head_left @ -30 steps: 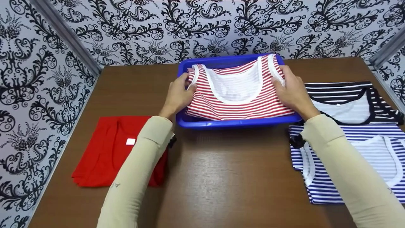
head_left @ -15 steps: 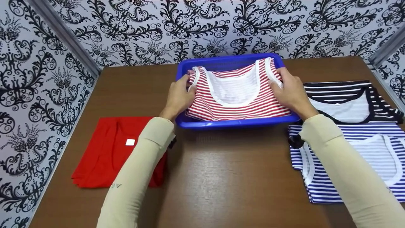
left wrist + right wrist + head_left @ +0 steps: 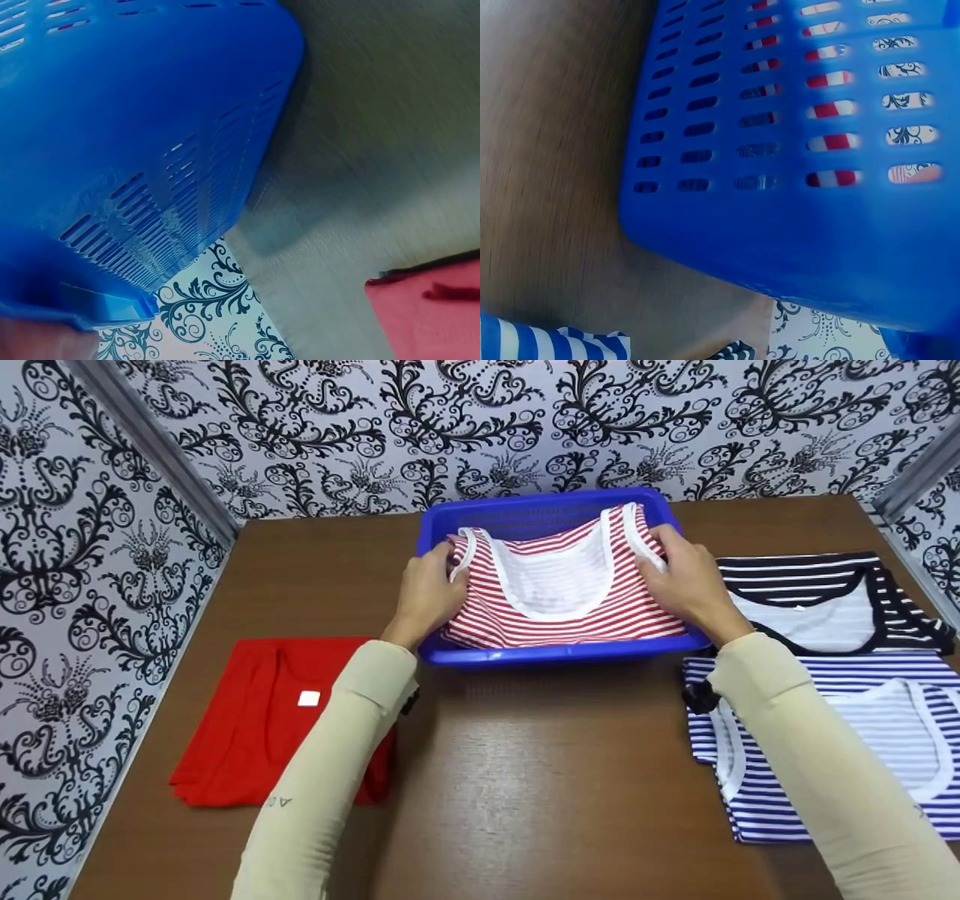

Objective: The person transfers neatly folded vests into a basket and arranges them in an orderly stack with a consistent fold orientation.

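- Red-striped top (image 3: 555, 596) is in the basket (image 3: 562, 653), upper edge held up a bit.
- Left hand (image 3: 430, 589) pinches one strap, right hand (image 3: 688, 581) pinches the other, so no letting go yet; placing looks nearly done.
- Outside on the table (image 3: 510, 780): red top (image 3: 251, 720) left, black-striped top (image 3: 817, 622) and blue-striped top (image 3: 892, 727) right, all folded, maybe what's left.

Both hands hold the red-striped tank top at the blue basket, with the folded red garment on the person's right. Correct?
Not quite: the folded red garment lies on the person's left, as the head view shows. The left hand and right hand hold the red-striped tank top at the blue basket.
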